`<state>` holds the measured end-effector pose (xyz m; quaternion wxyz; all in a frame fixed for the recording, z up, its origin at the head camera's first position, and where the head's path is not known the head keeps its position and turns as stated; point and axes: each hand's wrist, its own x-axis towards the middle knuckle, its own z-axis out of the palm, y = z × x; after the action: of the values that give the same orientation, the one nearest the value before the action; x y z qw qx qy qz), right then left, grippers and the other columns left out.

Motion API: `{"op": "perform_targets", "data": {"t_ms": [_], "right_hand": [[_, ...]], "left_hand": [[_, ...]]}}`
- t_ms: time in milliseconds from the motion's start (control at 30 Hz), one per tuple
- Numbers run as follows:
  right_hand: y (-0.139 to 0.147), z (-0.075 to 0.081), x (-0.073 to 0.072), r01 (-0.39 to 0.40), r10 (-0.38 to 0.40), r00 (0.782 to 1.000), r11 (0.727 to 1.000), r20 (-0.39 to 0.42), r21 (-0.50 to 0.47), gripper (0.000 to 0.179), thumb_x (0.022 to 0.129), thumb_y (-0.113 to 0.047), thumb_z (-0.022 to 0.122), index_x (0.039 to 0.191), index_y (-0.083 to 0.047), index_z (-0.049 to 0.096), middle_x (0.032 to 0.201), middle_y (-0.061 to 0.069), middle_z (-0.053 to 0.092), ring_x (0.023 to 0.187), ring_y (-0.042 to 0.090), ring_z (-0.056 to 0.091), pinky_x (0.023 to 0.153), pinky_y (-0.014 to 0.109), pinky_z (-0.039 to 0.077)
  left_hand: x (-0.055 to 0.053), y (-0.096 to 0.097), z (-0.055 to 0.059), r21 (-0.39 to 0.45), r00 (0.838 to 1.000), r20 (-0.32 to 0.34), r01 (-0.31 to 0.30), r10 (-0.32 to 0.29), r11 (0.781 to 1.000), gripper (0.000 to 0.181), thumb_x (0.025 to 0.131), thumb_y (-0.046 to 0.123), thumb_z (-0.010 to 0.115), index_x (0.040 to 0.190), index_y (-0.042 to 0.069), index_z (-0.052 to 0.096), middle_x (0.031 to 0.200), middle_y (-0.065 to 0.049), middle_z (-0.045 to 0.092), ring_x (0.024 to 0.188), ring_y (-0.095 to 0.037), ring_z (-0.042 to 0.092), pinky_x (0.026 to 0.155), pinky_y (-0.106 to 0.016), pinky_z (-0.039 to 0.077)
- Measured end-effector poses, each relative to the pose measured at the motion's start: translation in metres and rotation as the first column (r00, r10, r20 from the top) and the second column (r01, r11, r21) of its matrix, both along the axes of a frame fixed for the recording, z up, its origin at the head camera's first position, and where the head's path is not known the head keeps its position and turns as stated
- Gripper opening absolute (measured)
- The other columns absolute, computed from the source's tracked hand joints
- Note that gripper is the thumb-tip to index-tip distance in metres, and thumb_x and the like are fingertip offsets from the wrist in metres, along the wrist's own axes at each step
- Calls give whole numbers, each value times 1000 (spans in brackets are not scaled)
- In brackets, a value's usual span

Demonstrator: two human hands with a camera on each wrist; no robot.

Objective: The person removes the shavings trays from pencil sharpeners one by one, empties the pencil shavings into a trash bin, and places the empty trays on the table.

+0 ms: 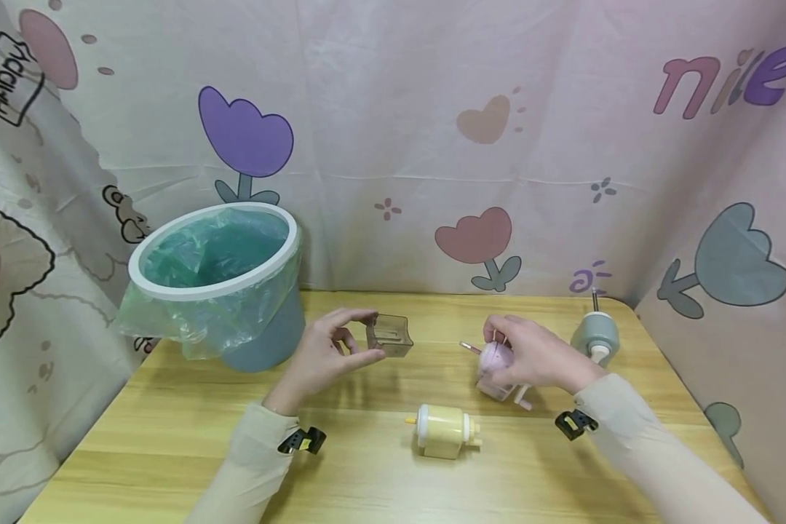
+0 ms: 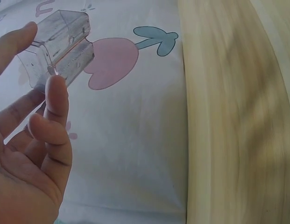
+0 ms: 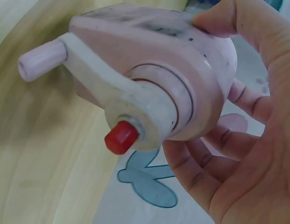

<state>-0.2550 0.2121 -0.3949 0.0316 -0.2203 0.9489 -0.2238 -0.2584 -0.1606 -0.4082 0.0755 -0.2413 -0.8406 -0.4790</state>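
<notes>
My left hand (image 1: 324,356) pinches a small clear shavings drawer (image 1: 390,335) between thumb and fingertips, above the table. In the left wrist view the drawer (image 2: 60,44) looks see-through, with dark specks on its walls. To the right, my right hand (image 1: 533,354) grips a pink crank pencil sharpener (image 1: 495,362) by its rounded body. A pencil (image 1: 470,348) sticks out of its far left side. The right wrist view shows the sharpener's crank (image 3: 93,65), a red hexagonal end (image 3: 121,137) at its hub and dark smudges on the body (image 3: 201,60).
A yellow sharpener (image 1: 442,431) lies at the front middle of the wooden table (image 1: 360,466). A grey-blue sharpener (image 1: 596,333) with a pencil (image 1: 595,300) stands at the back right. At the back left is a bin (image 1: 268,338) lined with a green bag (image 1: 196,327). Curtains (image 1: 380,94) enclose the table.
</notes>
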Motion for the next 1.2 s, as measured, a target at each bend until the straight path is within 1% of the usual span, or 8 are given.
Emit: {"op": "perform_targets", "data": {"t_ms": [167,333,433,500,667,800,967,1200], "right_hand": [[-7,12,5,-26,27,999,998,20,-55,46,69,-20,92,102,-24,60,101,-4,67,87,15,63,69,26,58],[-14,29,12,-44,48,998,994,34,-99,46,70,-15,90,103,-23,59,102,-3,68,90,16,64,70,26,61],[-17,40,15,-67,68,998,992,1,-106,45,70,-14,89,103,-23,59,102,-4,68,90,16,64,69,27,60],[-20,46,17,-88,84,995,991,-44,-101,46,70,-15,90,103,-25,59,102,-6,67,91,15,64,70,26,60],[-25,59,20,-138,127,983,987,-132,-80,48,68,-16,89,103,-27,58,98,-9,65,88,12,62,68,24,57],[-30,66,22,-157,146,978,985,-150,-70,49,68,-17,88,105,-27,58,99,-10,65,87,11,62,67,24,56],[-35,72,27,-158,147,977,986,-154,-58,49,67,-20,88,106,-30,58,100,-11,64,88,10,60,68,24,54],[-44,78,33,-186,175,968,982,-179,-45,51,66,-24,90,106,-31,59,100,-13,61,87,9,58,68,24,54]], "left_hand": [[2,1,0,-3,1000,23,17,-17,1000,62,82,27,96,138,21,71,135,-2,72,75,-13,67,58,-26,57],[3,3,0,9,999,9,45,-45,999,62,82,25,96,138,17,71,132,-3,74,73,-13,67,57,-26,56],[4,5,2,12,998,4,60,-60,998,61,81,24,96,137,16,72,130,-2,74,72,-12,66,57,-25,56],[5,6,3,10,998,5,68,-68,998,61,81,24,96,137,16,72,128,-2,74,72,-12,66,57,-25,56],[8,8,5,2,996,-4,85,-85,996,62,81,23,97,137,13,72,126,-1,74,71,-11,65,57,-25,55],[9,10,5,1,995,-16,102,-102,995,62,81,23,97,137,15,72,126,-1,74,70,-9,65,57,-24,55],[11,12,5,-2,993,-27,117,-117,993,61,81,24,97,137,20,72,126,1,74,69,-9,65,56,-27,56],[14,16,7,18,990,-39,137,-136,990,62,79,23,98,136,21,73,123,1,74,67,-8,65,56,-25,55]]}}
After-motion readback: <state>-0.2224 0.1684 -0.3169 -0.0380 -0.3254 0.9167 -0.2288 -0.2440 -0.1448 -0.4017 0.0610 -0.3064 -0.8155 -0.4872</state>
